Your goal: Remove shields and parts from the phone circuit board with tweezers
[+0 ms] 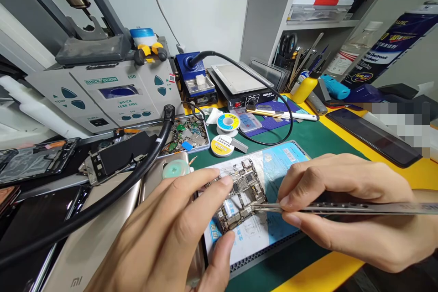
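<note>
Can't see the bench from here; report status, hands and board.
Left hand steadying circuit board. Right hand holding tweezers, tips at board. Left fingers covering part of board's edge.

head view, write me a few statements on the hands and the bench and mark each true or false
1. The right hand holds metal tweezers. True.
2. The left hand holds the circuit board. True.
3. The black hose runs to the heating plate. False: it runs to the front of the QUICK station.
4. The dark-screened phone stands upright. False: it lies flat.
5. The gold Mi back is left of the left hand. True.
</note>
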The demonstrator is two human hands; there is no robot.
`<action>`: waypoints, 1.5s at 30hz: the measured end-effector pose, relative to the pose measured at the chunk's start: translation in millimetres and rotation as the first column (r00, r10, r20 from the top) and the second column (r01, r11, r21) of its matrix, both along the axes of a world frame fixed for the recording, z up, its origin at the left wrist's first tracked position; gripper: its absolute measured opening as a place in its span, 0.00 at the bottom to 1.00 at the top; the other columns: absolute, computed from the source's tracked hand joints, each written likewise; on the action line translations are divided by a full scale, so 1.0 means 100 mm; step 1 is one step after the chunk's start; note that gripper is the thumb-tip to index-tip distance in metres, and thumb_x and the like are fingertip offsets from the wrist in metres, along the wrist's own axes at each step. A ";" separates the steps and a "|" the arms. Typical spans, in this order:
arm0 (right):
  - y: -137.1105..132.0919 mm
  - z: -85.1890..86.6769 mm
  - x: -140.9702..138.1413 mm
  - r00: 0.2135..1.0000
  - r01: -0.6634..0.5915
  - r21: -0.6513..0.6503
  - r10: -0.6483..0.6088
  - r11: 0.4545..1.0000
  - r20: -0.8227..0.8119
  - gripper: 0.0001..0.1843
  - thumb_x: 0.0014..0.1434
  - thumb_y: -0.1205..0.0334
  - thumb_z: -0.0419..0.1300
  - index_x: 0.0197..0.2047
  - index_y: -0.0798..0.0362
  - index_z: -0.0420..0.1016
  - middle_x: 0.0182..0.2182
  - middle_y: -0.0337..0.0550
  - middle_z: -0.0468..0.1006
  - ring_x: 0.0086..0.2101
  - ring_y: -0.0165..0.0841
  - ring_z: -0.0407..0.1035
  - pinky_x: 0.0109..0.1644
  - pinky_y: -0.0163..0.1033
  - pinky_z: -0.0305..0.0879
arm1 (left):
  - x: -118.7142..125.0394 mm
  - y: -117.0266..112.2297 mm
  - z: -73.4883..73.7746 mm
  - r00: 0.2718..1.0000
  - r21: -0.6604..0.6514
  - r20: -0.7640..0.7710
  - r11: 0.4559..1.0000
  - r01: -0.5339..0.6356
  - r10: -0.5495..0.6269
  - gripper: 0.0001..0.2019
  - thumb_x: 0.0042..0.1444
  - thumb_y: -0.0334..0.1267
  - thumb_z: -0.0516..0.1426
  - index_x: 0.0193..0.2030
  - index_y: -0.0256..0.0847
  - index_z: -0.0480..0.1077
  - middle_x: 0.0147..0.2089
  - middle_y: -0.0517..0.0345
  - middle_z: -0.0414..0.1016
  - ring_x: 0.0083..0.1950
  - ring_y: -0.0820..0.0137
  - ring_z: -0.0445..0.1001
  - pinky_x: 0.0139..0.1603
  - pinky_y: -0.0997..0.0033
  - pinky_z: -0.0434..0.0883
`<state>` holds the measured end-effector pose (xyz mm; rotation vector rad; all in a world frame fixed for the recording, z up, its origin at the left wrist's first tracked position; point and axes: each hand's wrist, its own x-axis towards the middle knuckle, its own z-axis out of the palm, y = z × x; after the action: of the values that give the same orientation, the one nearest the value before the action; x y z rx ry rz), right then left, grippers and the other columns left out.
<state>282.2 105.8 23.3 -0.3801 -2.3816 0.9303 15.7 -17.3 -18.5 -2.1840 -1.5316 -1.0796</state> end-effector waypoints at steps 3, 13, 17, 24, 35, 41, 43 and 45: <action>0.00 -0.01 0.00 1.000 -0.023 0.005 0.023 1.000 -0.011 0.10 0.68 0.78 0.72 0.44 0.53 0.81 0.36 0.37 0.90 0.34 0.26 0.85 0.43 0.26 0.80 | 0.01 0.00 0.00 1.000 -0.003 0.006 1.000 0.001 -0.001 0.16 0.76 0.28 0.61 0.66 0.38 0.77 0.66 0.56 0.82 0.69 0.74 0.81 0.81 0.71 0.70; 0.01 0.00 -0.03 0.996 -0.073 0.035 0.075 0.997 -0.048 0.14 0.67 0.81 0.72 0.49 0.54 0.83 0.37 0.41 0.91 0.35 0.30 0.87 0.44 0.28 0.82 | -0.03 -0.01 0.02 0.999 -0.089 0.011 0.995 0.050 -0.049 0.20 0.77 0.29 0.60 0.73 0.40 0.71 0.70 0.58 0.80 0.74 0.79 0.76 0.84 0.79 0.63; -0.04 -0.02 -0.05 0.996 -0.074 0.050 0.077 0.996 -0.051 0.17 0.68 0.81 0.72 0.54 0.54 0.82 0.40 0.41 0.92 0.38 0.29 0.89 0.47 0.26 0.83 | -0.07 0.00 0.04 0.995 -0.090 0.003 0.991 0.096 -0.096 0.22 0.77 0.29 0.60 0.74 0.39 0.70 0.70 0.55 0.81 0.74 0.75 0.77 0.84 0.74 0.65; -0.14 -0.13 -0.09 0.995 -0.063 0.141 0.073 0.988 -0.063 0.18 0.68 0.80 0.70 0.56 0.53 0.79 0.40 0.42 0.91 0.39 0.30 0.89 0.48 0.26 0.83 | -0.08 0.02 0.05 0.996 -0.058 -0.024 0.995 0.082 -0.083 0.21 0.76 0.30 0.61 0.73 0.39 0.70 0.69 0.54 0.82 0.70 0.72 0.79 0.79 0.73 0.71; -0.16 -0.12 -0.08 0.998 -0.035 0.115 0.041 0.993 -0.051 0.21 0.63 0.83 0.69 0.54 0.52 0.81 0.40 0.42 0.92 0.37 0.31 0.89 0.46 0.26 0.84 | -0.07 0.03 0.04 0.997 -0.028 -0.054 0.998 0.061 -0.062 0.22 0.74 0.29 0.60 0.72 0.40 0.71 0.68 0.55 0.85 0.67 0.72 0.82 0.78 0.70 0.74; -0.18 -0.14 -0.11 0.996 -0.035 0.136 0.046 0.990 -0.075 0.22 0.63 0.84 0.68 0.54 0.52 0.82 0.39 0.42 0.91 0.36 0.31 0.89 0.45 0.26 0.84 | -0.04 0.03 0.04 0.994 -0.002 -0.077 0.997 0.078 -0.078 0.21 0.74 0.29 0.60 0.72 0.39 0.71 0.67 0.56 0.85 0.66 0.72 0.83 0.78 0.71 0.73; -0.19 -0.11 -0.11 0.997 -0.036 0.126 0.043 0.991 -0.059 0.21 0.63 0.84 0.68 0.53 0.53 0.82 0.38 0.43 0.91 0.36 0.30 0.89 0.46 0.25 0.83 | -0.01 0.00 0.06 0.998 -0.036 -0.052 0.999 0.021 -0.023 0.21 0.75 0.29 0.60 0.72 0.41 0.71 0.69 0.58 0.84 0.68 0.74 0.81 0.80 0.73 0.70; -0.20 -0.08 -0.11 0.999 -0.009 0.124 0.014 0.992 -0.035 0.20 0.64 0.85 0.68 0.53 0.54 0.82 0.40 0.44 0.91 0.38 0.31 0.89 0.48 0.26 0.84 | 0.00 -0.03 0.07 0.999 -0.057 -0.052 0.998 -0.004 0.001 0.21 0.76 0.29 0.60 0.72 0.42 0.70 0.70 0.60 0.83 0.70 0.75 0.80 0.81 0.75 0.68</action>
<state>270.9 85.9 15.6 -0.2995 -2.3961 0.7832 15.8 -20.0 -11.8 -2.2286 -1.5611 -0.9824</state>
